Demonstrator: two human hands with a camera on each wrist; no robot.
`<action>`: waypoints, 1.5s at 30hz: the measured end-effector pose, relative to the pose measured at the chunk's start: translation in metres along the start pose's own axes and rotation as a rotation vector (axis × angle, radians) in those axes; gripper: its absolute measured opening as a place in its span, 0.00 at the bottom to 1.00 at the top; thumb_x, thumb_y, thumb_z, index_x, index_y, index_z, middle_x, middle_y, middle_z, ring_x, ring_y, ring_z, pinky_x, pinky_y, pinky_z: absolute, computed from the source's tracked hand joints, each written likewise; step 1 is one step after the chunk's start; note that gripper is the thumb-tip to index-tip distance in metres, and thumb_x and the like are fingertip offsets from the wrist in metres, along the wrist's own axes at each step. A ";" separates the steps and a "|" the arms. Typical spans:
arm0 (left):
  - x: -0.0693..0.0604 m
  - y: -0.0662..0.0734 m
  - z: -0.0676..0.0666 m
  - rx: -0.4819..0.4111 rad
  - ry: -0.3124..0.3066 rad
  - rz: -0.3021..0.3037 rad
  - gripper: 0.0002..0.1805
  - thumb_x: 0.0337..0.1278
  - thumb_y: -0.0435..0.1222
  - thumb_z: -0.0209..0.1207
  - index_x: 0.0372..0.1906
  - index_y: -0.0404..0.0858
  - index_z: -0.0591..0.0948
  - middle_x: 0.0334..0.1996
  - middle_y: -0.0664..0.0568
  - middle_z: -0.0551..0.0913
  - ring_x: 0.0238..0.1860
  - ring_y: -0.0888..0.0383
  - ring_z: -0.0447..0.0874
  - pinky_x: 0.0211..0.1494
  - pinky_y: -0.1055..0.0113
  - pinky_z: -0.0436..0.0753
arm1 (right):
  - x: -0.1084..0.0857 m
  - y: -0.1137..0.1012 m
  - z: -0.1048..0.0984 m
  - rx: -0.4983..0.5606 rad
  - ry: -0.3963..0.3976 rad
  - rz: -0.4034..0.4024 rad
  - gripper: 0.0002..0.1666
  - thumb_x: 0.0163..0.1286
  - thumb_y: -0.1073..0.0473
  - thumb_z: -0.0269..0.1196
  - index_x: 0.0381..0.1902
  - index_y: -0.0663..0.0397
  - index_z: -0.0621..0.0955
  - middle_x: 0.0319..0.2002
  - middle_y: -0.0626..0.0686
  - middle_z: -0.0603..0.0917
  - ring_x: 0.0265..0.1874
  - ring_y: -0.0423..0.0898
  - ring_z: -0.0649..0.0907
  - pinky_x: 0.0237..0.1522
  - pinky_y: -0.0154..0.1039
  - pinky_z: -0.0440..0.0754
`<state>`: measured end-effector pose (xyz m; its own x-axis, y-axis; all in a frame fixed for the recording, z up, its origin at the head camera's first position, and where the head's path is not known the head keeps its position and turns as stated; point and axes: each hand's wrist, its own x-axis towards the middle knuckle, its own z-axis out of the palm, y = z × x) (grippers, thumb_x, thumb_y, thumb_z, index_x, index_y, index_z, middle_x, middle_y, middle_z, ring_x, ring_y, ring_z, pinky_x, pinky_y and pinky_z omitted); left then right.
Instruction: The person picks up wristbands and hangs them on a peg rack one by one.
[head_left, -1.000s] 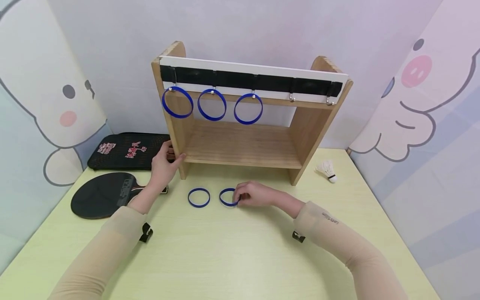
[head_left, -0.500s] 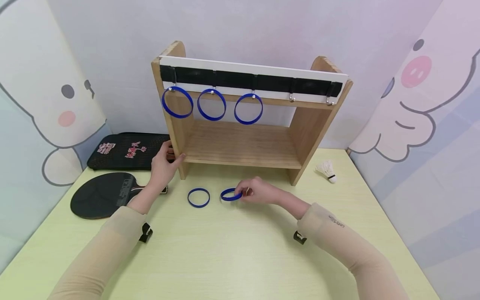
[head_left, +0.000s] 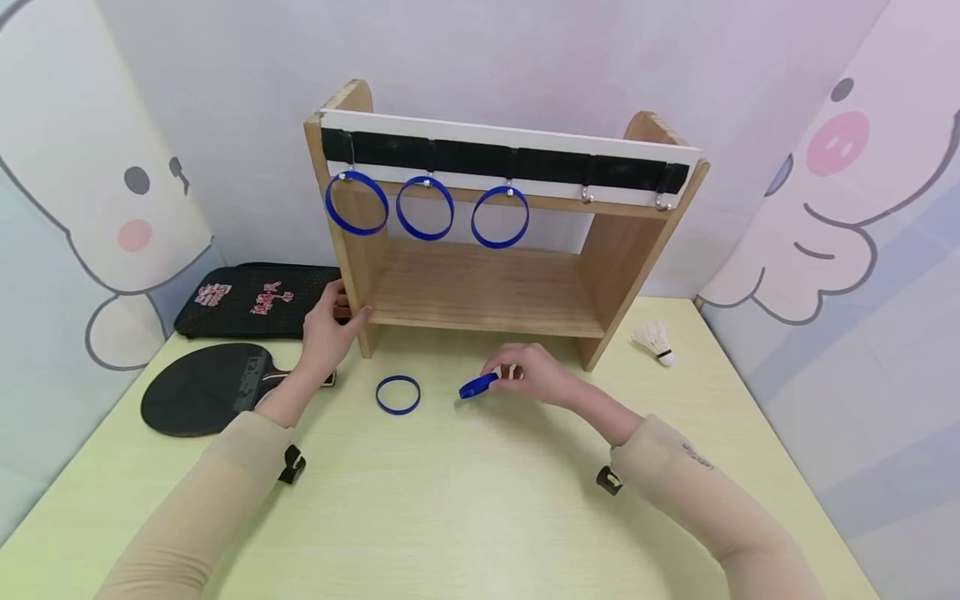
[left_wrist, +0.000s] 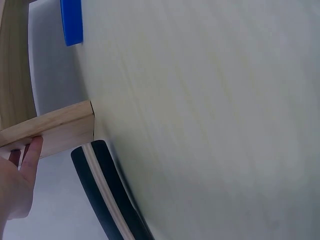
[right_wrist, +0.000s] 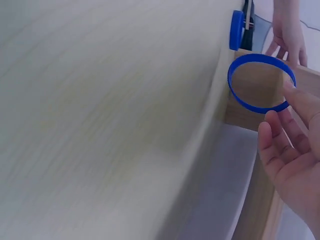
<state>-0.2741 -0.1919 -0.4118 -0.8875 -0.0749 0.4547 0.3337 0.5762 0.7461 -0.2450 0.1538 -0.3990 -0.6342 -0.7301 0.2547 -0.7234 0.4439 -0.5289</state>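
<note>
Yellow bench [head_left: 480, 517], round blue plastic-looking ring [head_left: 478, 386].
Likely light: pinch its rim, as right fingers [right_wrist: 296, 131] do; left fingers [left_wrist: 32, 159] grip brown wooden shelf [head_left: 484, 292].

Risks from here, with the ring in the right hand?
Held ring: the right hand pinches only one side, so it might slip or twist.
Hung rings: they dangle from small hooks, so a bump could knock one off.
Wooden shelf: the left hand grips just one side panel; the other end might shift.
</note>
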 end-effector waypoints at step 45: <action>0.001 -0.003 0.001 -0.011 -0.004 -0.002 0.30 0.60 0.40 0.60 0.66 0.42 0.65 0.44 0.40 0.79 0.45 0.44 0.81 0.44 0.48 0.81 | -0.043 -0.080 -0.116 0.256 0.707 -0.075 0.11 0.56 0.76 0.65 0.39 0.75 0.80 0.31 0.46 0.84 0.28 0.38 0.82 0.31 0.26 0.80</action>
<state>-0.2759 -0.1928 -0.4140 -0.8893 -0.0731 0.4514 0.3351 0.5674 0.7522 -0.1919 0.2099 -0.2737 -0.6720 -0.2076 0.7108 -0.7404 0.2088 -0.6389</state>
